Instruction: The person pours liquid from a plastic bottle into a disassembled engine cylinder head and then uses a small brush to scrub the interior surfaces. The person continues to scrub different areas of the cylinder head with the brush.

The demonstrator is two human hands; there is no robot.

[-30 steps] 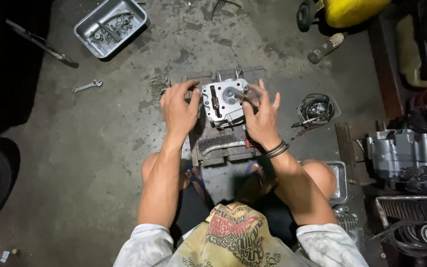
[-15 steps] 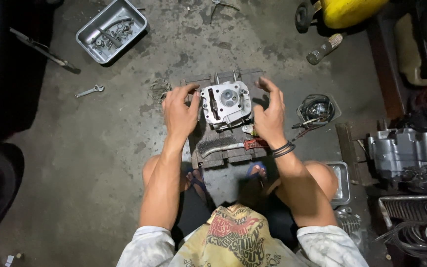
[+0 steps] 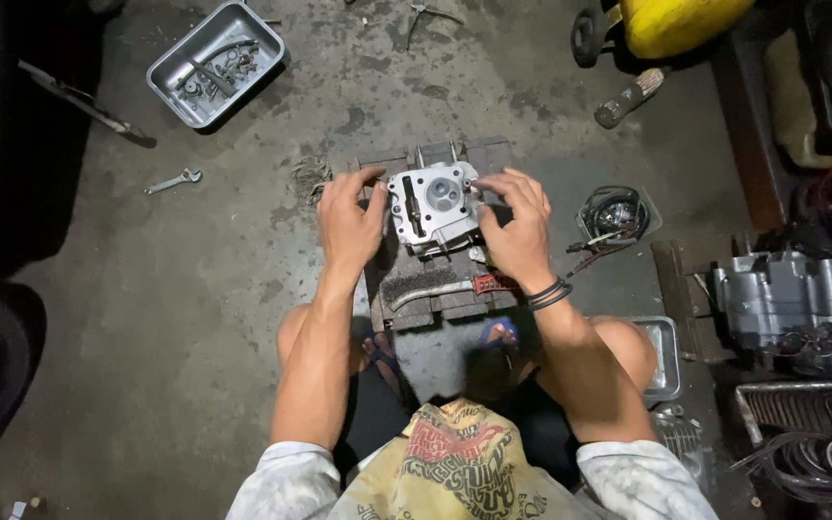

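A silver engine cylinder head (image 3: 433, 204) sits on a dark wooden block (image 3: 440, 294) on the concrete floor, its round combustion chamber facing up. My left hand (image 3: 350, 223) grips its left side. On the other side my right hand (image 3: 517, 231), with dark bands at the wrist, touches its right edge with the fingertips. A wire brush with a red handle (image 3: 445, 287) lies on the block just below the head.
A metal tray (image 3: 216, 64) of bolts and small parts stands far left. A wrench (image 3: 172, 180) lies on the floor. A wiring coil (image 3: 611, 214) and an engine case (image 3: 787, 300) lie right. A yellow machine (image 3: 676, 21) stands at the top.
The cylinder head has been turned between my hands and set squarer on the block. My right hand slid from over the part to its right edge.
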